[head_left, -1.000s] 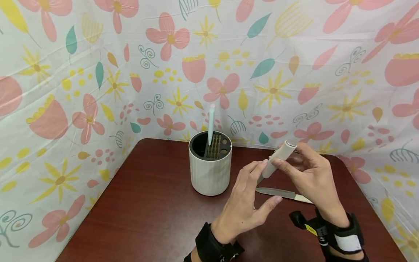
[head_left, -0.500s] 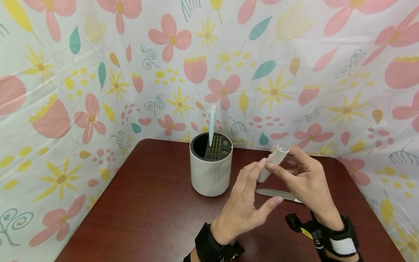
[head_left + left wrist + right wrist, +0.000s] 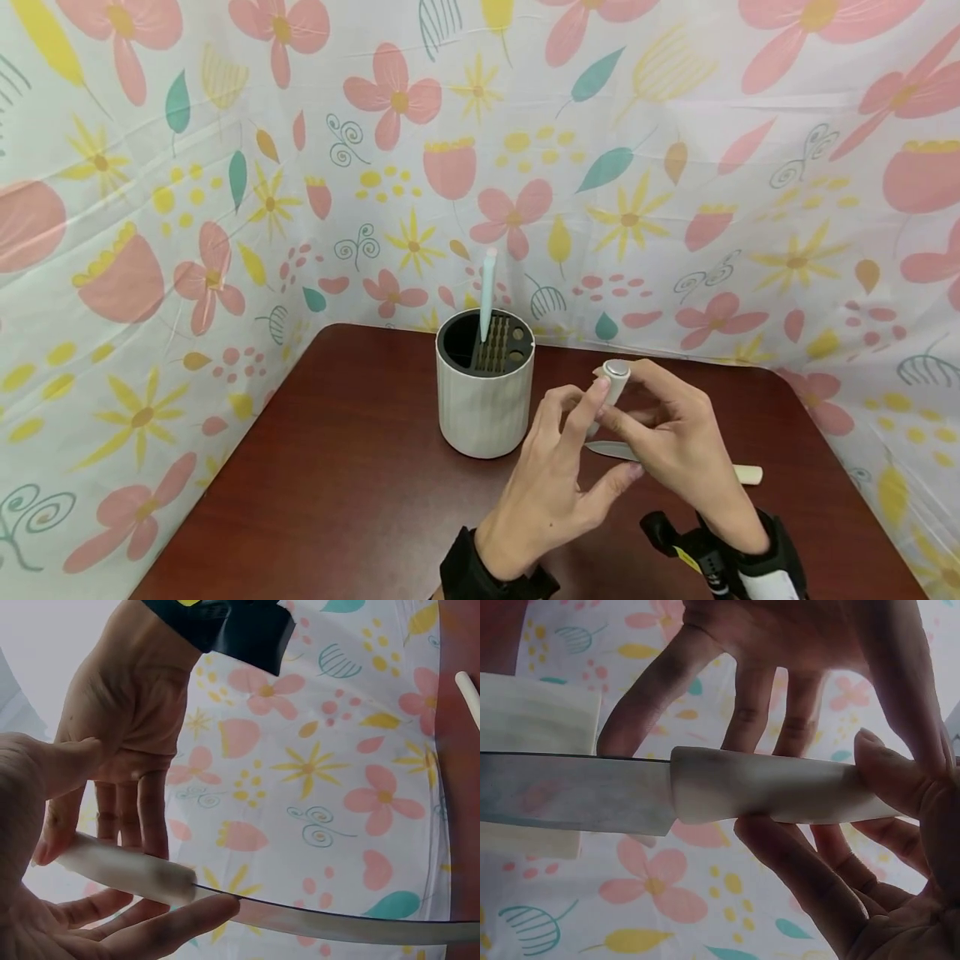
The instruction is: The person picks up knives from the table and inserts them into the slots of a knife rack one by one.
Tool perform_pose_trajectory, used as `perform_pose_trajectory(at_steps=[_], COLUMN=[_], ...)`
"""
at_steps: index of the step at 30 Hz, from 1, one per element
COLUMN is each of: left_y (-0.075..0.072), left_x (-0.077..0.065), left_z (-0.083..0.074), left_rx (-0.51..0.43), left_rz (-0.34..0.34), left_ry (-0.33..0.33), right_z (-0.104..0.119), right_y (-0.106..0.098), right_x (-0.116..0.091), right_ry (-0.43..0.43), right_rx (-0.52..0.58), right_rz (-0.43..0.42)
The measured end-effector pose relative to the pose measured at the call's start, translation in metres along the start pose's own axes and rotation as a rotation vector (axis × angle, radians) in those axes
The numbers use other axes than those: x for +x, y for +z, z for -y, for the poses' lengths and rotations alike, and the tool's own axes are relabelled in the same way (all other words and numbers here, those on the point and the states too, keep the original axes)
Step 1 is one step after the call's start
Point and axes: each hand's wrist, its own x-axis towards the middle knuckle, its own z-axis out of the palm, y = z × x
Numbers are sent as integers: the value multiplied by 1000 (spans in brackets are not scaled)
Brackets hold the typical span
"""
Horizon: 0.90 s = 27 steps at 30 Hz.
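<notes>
My right hand (image 3: 678, 429) pinches the white handle of a knife (image 3: 617, 379) between thumb and fingers, the handle end upward. In the right wrist view the broad steel blade (image 3: 570, 791) points left from the handle (image 3: 765, 784). My left hand (image 3: 543, 483) has its fingers extended against the knife, around where handle meets blade, with the thumb held apart. In the left wrist view, a left fingertip (image 3: 225, 906) lies at the base of the blade (image 3: 337, 924). A second knife lies on the table, its pale handle (image 3: 747, 474) showing past my right hand, which hides its middle.
A white ribbed knife block (image 3: 483, 417) stands left of my hands, with a dark top of slots and round holes. A slim pale blue rod (image 3: 488, 292) stands upright in it. Behind the brown table (image 3: 337, 475) hangs a flowered cloth (image 3: 300, 150).
My right hand has moved left and down with the knife, and its handle stands more upright. The lying knife's handle now shows beyond my right wrist. My left hand has barely moved.
</notes>
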Motion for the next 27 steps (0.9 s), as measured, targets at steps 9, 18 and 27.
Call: perform_pose_trajectory(at_steps=[9, 18, 27], left_y=[-9, -18, -22], left_x=[-3, -5, -5], left_z=[-3, -3, 1], left_rx=[-11, -28, 37], left_rz=[21, -43, -129], left_ry=[-45, -5, 69], right_z=[7, 14, 28], right_y=[10, 21, 31], right_x=[-7, -11, -13], right_ry=[-141, -262, -304], right_rx=[2, 23, 41], right_rz=[-27, -84, -113])
